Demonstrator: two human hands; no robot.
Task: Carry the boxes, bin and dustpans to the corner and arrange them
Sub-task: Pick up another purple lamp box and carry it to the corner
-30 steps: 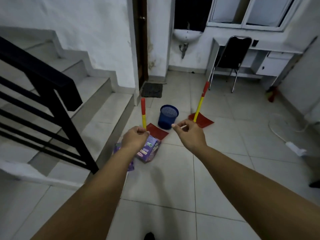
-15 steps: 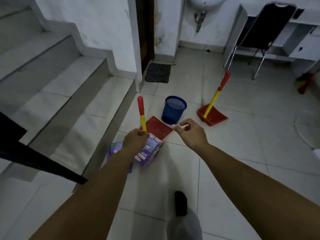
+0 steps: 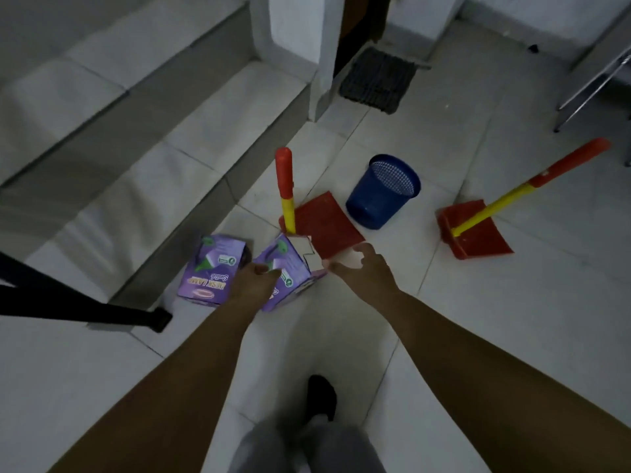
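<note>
You see two purple boxes (image 3: 208,273), a blue mesh-patterned bin (image 3: 380,192), and red dustpans (image 3: 327,225) with red-and-yellow handles on pale grey tiles (image 3: 512,319).

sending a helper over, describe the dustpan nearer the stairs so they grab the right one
Start at the grey tiled staircase on the left; at its foot lie two purple cardboard boxes. Just beyond them stands the red plastic dustpan, left of the blue mesh bin. Its red-and-yellow handle stands nearly upright, while the other red dustpan, right of the bin, has a handle slanting away.
</note>
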